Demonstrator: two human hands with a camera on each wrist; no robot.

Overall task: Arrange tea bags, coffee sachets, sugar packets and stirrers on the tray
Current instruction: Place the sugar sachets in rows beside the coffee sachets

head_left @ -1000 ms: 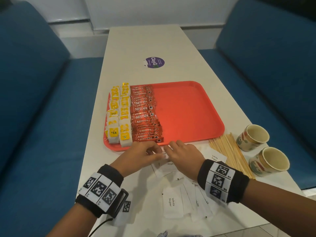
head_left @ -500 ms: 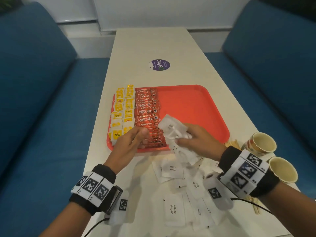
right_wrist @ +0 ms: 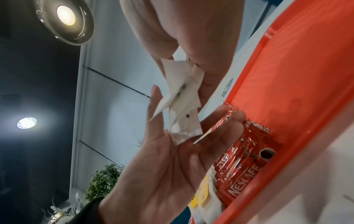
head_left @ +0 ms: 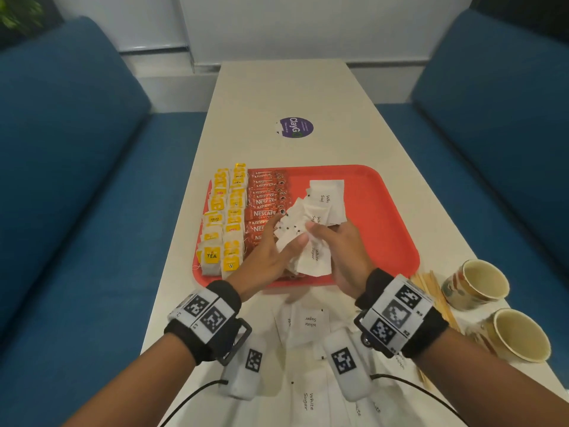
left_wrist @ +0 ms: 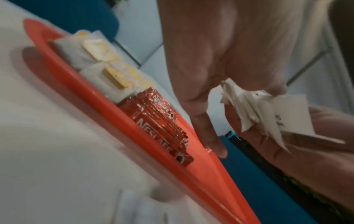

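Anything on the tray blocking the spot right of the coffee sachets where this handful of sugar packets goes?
Nothing visible: the red plastic tray is bare beyond the red coffee sachets, apart from white paper sugar packets already lying there.

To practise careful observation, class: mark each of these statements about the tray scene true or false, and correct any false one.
1. The tea bags lie along the left edge of the red tray. True.
2. The wooden stirrers are already on the tray. False: they lie on the table to its right, beside the paper cups.
3. Both the left hand and the right hand hold a bunch of sugar packets over the tray. True.
4. No sugar packets remain on the table. False: several lie near the wrists.
5. The coffee sachets sit right of the tea bags. True.
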